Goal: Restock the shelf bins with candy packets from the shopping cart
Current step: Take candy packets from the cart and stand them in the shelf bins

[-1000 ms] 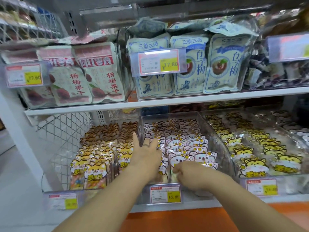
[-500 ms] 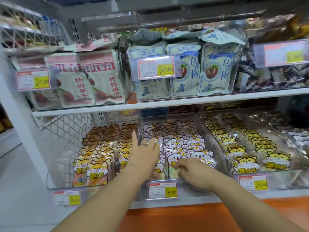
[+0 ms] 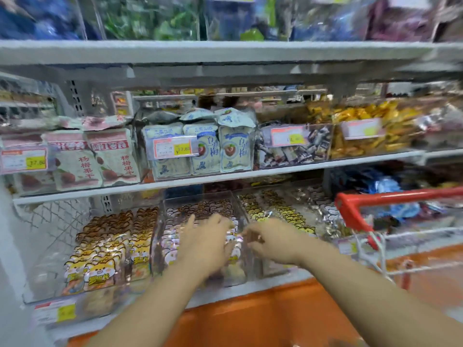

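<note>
Though blurred, left hand [image 3: 204, 242] over packets [image 3: 172, 242].

Single head view, close to the shelf [image 3: 225, 176], facing forward and slightly down, motion-blurred; cart [image 3: 400, 196] at right.
</note>
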Available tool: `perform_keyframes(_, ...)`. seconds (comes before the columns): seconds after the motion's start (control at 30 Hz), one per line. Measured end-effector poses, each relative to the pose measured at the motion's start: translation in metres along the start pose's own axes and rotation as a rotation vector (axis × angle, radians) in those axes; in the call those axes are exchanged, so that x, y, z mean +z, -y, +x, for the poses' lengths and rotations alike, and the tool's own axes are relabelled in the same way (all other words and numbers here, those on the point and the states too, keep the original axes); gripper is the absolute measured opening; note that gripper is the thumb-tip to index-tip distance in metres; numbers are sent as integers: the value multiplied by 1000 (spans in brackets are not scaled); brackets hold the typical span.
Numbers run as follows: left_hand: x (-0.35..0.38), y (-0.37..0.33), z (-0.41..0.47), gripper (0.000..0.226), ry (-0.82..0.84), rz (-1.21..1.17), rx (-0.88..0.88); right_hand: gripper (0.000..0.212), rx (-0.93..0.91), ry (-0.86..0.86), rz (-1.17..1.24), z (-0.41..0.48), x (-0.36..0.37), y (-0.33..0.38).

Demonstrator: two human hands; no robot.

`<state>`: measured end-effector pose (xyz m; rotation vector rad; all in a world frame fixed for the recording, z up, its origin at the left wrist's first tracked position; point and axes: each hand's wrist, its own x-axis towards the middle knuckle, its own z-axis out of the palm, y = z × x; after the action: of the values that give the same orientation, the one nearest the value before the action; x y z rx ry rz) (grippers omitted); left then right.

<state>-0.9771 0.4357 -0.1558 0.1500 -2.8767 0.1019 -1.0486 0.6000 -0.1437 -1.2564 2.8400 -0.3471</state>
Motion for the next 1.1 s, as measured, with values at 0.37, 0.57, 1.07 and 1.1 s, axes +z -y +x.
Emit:
perform_keyframes(0.37,-47,-245,-30,14,-175,-751,457,26,208,-62,-136,-272,-119,-95)
perform_keyframes(0.57,-28,-342,-48,19,18,-583,671,31,472,147,-49,-370,-65,-165)
perform_keyframes(1.07,8,-349,-42,29,279,-483,594,66,746,792,-100,-329,101,-257)
perform_keyframes(1.1,8,-348,-42,27,268,-524,576,63,733,788,-112,-329,96,-258)
